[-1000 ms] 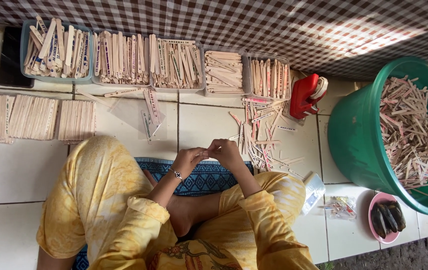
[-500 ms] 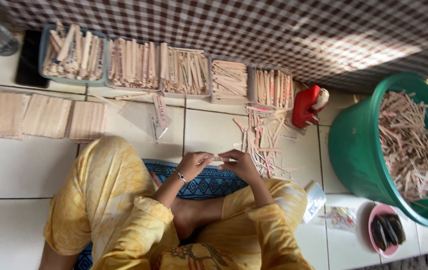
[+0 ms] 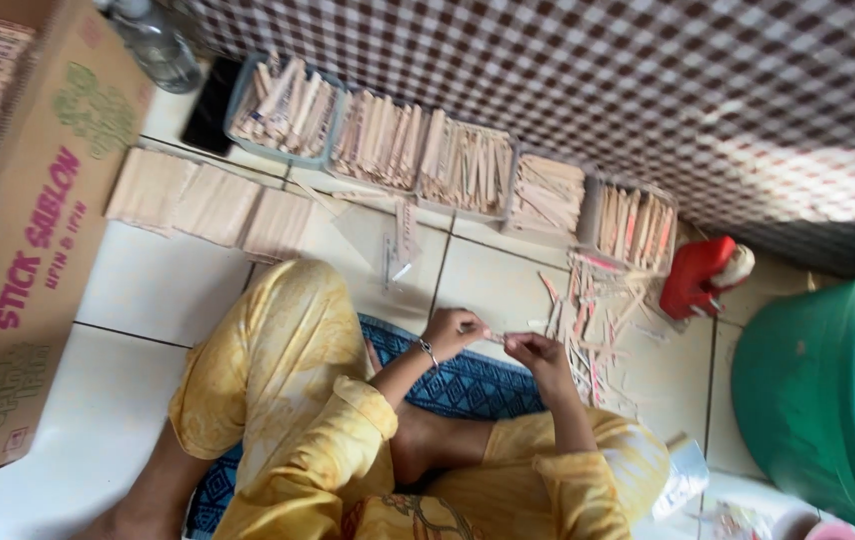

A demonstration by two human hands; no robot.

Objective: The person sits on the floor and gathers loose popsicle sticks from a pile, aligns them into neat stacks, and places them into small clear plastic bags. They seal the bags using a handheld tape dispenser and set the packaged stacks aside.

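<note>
So the thin wooden stick [image 3: 496,336] sits dead center, pinched at each end by left hand [image 3: 455,331] and right hand [image 3: 533,350]. Looks like mid-inspection; next it likely needs dropping into a sorting tray [image 3: 468,168] at 12 o'clock, past the loose stick pile [image 3: 598,310] at 2.

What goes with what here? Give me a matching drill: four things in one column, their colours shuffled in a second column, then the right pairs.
Things:
1. tub
2. mat
3. box
4. tape dispenser

Colours:
A. red
B. brown
C. green
D. blue, patterned

Pairs: 1-C, 2-D, 3-B, 4-A.

Both hands, left hand and right hand, meet over the mat's front edge, holding a thin stick between them.
</note>
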